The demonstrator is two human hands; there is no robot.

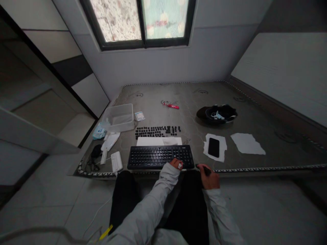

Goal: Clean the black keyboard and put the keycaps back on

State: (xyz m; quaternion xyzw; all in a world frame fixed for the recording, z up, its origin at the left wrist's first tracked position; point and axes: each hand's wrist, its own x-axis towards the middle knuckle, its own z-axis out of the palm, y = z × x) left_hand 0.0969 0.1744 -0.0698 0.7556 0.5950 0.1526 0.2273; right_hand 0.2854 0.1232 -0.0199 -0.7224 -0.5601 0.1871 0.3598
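A black keyboard [150, 157] lies along the near edge of the mattress, its key area stripped of at least many caps. My left hand [175, 164] rests at its lower right part, fingers closed around a small white thing like a wad of tissue. Just right of the keyboard, my right hand [209, 177] is closed on a dark, slim tool whose tip points toward the keyboard; its kind is not clear. Behind the keyboard lies a white sheet [149, 141], and beyond it rows of loose black keycaps [150, 131].
At left are a clear plastic box [119, 117], a white power bank [117, 162] and a dark cable [92, 163]. A red packet [173, 106] lies farther back. Right of the keyboard are a phone [214, 147] on paper, another paper piece [247, 143] and a cap [217, 114].
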